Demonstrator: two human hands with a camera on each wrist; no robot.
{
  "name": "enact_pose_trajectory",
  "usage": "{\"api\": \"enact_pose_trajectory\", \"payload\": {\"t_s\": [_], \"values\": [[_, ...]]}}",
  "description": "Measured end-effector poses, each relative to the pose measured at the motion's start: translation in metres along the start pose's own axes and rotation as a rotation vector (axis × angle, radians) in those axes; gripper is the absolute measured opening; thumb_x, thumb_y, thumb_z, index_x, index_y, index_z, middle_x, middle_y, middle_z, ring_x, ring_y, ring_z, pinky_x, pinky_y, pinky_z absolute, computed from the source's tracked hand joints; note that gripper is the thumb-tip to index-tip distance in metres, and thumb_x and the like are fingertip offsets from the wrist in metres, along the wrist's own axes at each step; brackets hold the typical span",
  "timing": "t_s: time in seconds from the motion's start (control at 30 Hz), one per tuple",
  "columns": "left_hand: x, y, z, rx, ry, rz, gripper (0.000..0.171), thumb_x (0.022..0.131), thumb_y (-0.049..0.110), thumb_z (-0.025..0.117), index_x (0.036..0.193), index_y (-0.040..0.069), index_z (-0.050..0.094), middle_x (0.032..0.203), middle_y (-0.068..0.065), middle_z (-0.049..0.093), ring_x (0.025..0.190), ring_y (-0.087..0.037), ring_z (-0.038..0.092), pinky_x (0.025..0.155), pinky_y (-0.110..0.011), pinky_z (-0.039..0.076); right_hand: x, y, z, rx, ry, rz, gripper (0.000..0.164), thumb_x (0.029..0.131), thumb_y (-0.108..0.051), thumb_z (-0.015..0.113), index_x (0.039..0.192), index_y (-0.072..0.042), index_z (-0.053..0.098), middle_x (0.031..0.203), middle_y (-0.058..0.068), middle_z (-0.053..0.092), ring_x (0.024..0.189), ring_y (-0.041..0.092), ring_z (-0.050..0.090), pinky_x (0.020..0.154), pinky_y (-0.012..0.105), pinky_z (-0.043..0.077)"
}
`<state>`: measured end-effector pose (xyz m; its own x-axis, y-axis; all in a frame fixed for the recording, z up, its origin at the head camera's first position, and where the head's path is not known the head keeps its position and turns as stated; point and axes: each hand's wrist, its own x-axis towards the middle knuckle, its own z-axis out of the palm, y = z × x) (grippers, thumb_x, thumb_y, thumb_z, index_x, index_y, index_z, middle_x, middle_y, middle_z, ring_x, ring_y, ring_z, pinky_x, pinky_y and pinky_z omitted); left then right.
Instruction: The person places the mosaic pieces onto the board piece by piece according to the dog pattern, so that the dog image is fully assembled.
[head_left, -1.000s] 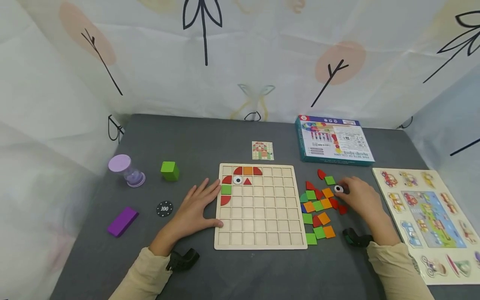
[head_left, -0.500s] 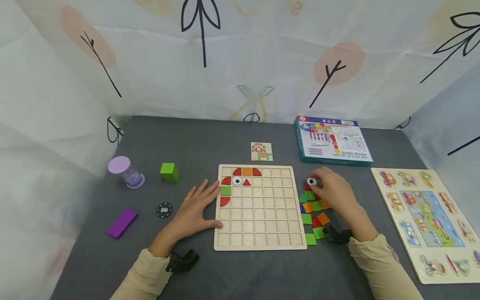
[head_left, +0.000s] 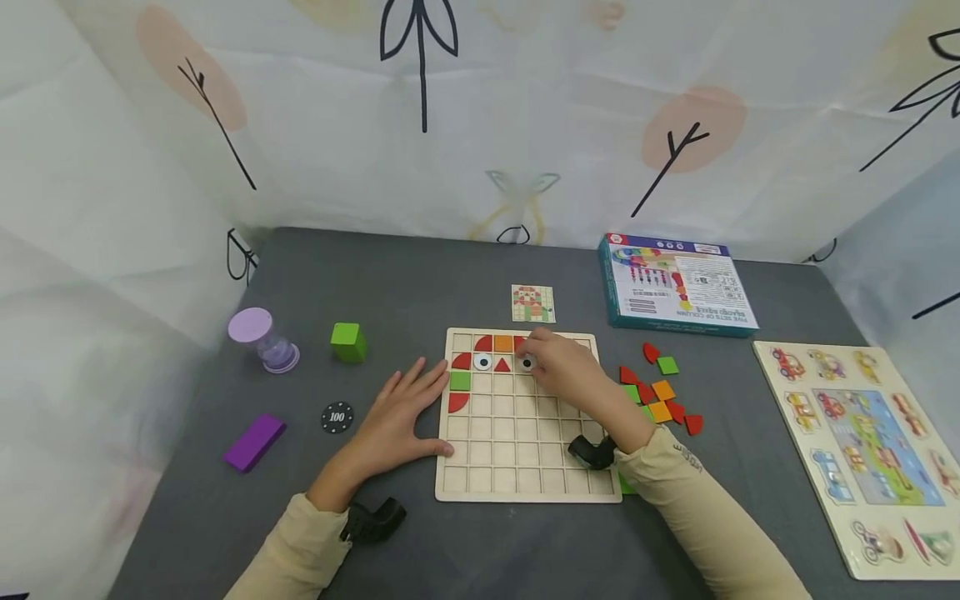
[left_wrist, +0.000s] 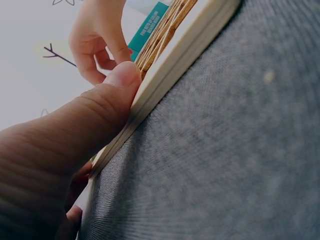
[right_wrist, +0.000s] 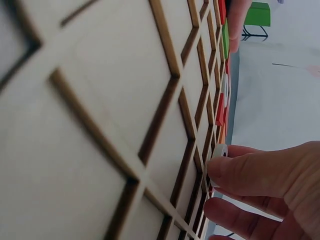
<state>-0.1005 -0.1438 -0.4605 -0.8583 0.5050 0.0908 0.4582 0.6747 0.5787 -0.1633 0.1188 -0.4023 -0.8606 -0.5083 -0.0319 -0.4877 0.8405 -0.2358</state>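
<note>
My right hand [head_left: 572, 373] pinches a round white eye disc [right_wrist: 220, 150] between thumb and fingers at the top part of the wooden grid board [head_left: 506, 454], just right of a red triangle [head_left: 502, 365]. My left hand [head_left: 396, 419] has its fingers spread, with fingertips and thumb [left_wrist: 122, 75] against the board's left edge. Another eye disc [head_left: 483, 362] lies in a cell left of the triangle. An orange square [head_left: 502, 342], a green square [head_left: 460, 381] and several red rounded pieces fill other cells. The right hand partly covers a red piece in the top row.
Loose red, green and orange tiles [head_left: 662, 411] lie right of the board. Behind it are a small pattern card [head_left: 533, 304] and a box [head_left: 678, 283]. A picture puzzle [head_left: 847, 500] lies far right. On the left are an hourglass-like toy [head_left: 264, 340], green block [head_left: 348, 342], purple block [head_left: 255, 443] and black chip [head_left: 337, 417].
My right hand has carried the eye disc leftward from the loose tiles to the board's upper part. The left hand has stayed at the board's left edge.
</note>
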Motion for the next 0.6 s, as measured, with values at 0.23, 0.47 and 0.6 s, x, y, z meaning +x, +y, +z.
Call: {"api": "enact_pose_trajectory", "payload": {"t_s": [0.23, 0.47, 0.6], "values": [[0.001, 0.0, 0.0, 0.009, 0.004, 0.003, 0.101, 0.062, 0.057, 0.07, 0.142, 0.015, 0.024, 0.148, 0.002, 0.018, 0.137, -0.024, 0.007, 0.107, -0.048, 0.003, 0.005, -0.005, 0.001, -0.006, -0.028, 0.01, 0.025, 0.078, -0.006, 0.064, 0.098, -0.02, 0.067, 0.099, -0.003, 0.056, 0.076, 0.01, 0.054, 0.055, 0.023, 0.043], [0.001, 0.0, 0.0, 0.008, 0.008, 0.003, 0.101, 0.062, 0.056, 0.071, 0.142, 0.014, 0.024, 0.148, 0.001, 0.019, 0.137, -0.025, 0.008, 0.107, -0.048, 0.004, 0.003, -0.007, -0.001, -0.012, -0.047, 0.005, 0.025, 0.079, -0.007, 0.064, 0.1, -0.02, 0.067, 0.099, -0.003, 0.056, 0.077, 0.01, 0.054, 0.055, 0.023, 0.043], [0.001, 0.001, -0.001, 0.008, 0.002, -0.002, 0.101, 0.062, 0.056, 0.071, 0.142, 0.014, 0.025, 0.148, 0.002, 0.019, 0.137, -0.024, 0.008, 0.107, -0.048, 0.003, -0.006, 0.002, -0.006, 0.011, -0.003, 0.02, 0.026, 0.079, -0.011, 0.066, 0.103, -0.018, 0.066, 0.103, -0.001, 0.057, 0.078, 0.012, 0.056, 0.059, 0.027, 0.047]]}}
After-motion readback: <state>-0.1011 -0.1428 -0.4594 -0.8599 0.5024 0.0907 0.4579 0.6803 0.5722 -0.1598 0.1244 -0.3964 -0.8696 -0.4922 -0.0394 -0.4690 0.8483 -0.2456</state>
